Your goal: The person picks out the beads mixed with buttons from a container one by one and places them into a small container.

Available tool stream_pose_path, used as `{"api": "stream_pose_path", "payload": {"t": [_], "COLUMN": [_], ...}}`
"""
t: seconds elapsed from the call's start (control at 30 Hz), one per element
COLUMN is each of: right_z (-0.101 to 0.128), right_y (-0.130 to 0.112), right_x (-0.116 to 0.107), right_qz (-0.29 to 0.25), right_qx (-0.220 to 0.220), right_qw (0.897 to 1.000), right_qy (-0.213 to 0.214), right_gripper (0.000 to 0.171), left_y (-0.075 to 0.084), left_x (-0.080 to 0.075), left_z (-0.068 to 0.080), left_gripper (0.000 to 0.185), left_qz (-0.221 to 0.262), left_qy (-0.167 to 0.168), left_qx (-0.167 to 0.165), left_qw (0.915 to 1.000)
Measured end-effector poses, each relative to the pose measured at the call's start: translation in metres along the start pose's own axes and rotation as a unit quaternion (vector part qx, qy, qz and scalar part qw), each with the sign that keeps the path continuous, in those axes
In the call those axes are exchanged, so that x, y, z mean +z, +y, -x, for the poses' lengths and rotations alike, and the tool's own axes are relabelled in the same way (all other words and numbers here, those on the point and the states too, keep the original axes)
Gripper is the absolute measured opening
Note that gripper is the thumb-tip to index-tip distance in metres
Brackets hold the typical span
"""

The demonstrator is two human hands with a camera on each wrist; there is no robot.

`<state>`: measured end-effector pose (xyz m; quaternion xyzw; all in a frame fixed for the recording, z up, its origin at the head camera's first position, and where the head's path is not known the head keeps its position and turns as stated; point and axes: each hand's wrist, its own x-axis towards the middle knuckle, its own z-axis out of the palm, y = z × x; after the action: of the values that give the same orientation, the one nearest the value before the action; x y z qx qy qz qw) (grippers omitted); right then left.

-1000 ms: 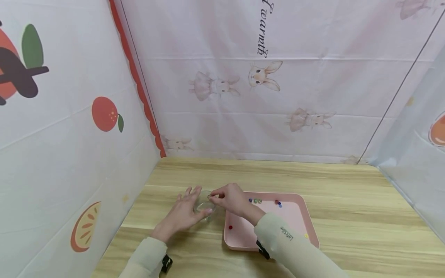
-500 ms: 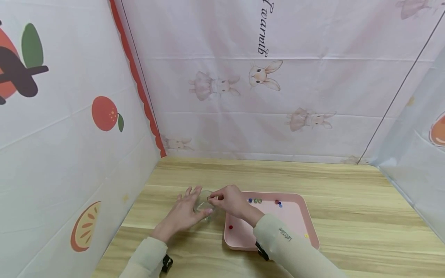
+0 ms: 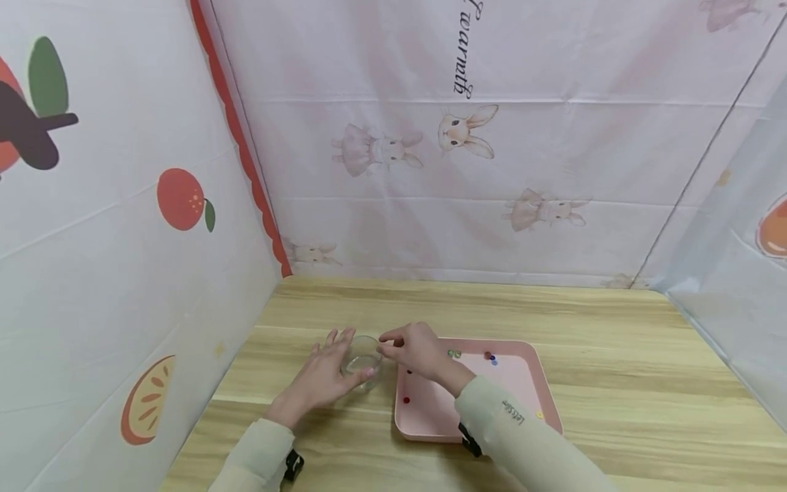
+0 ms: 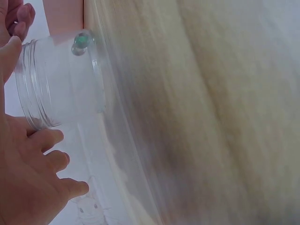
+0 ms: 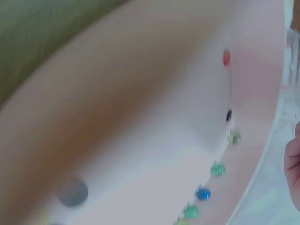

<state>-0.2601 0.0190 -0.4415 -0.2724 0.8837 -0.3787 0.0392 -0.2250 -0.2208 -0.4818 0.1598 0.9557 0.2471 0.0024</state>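
Observation:
A clear jar (image 3: 363, 355) with a threaded mouth stands upright on the table, left of the pink tray. My left hand (image 3: 322, 372) grips its rim, thumb on the near side and fingers on the far side. A green marble (image 4: 81, 41) and a clear one beside it show low in the jar. By the jar's right rim is my right hand (image 3: 415, 352), fingers loosely bent, and I see nothing between them. Inside the pink tray (image 3: 550, 400), green marbles (image 3: 453, 354) lie along the far side, partly behind that hand; a red bead (image 3: 406, 400) lies at the left.
A reddish piece (image 3: 488, 355) with blue ones beside it sits near the tray's far right part. A yellow piece (image 3: 540, 415) lies at its near right. The wooden table (image 3: 645, 376) extends right. A printed curtain (image 3: 393, 239) hangs behind, another at the left.
My right hand has drawn back to the right from above the jar's mouth, and the small thing pinched in its fingertips no longer shows there. The left hand stays at the jar.

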Motion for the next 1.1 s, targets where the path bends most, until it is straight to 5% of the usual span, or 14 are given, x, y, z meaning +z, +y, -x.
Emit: {"api": "stream_pose_path", "payload": {"t": [0.6, 1.1], "right_z": [0.033, 0.066], "right_y": [0.046, 0.083], "right_x": [-0.090, -0.110], "right_qz": [0.054, 0.085], "right_qx": [0.063, 0.096], "right_qw": [0.994, 0.987], "right_qy": [0.067, 0.093], "right_gripper": [0.036, 0.031], "left_y": [0.003, 0.004], "left_x": [-0.002, -0.001], "left_z": [0.001, 0.002], "left_gripper": [0.105, 0.104], "left_qz": [0.000, -0.007], "left_qy": [0.006, 0.010], "left_qx": [0.000, 0.003], "left_qw": [1.0000, 0.9999]}}
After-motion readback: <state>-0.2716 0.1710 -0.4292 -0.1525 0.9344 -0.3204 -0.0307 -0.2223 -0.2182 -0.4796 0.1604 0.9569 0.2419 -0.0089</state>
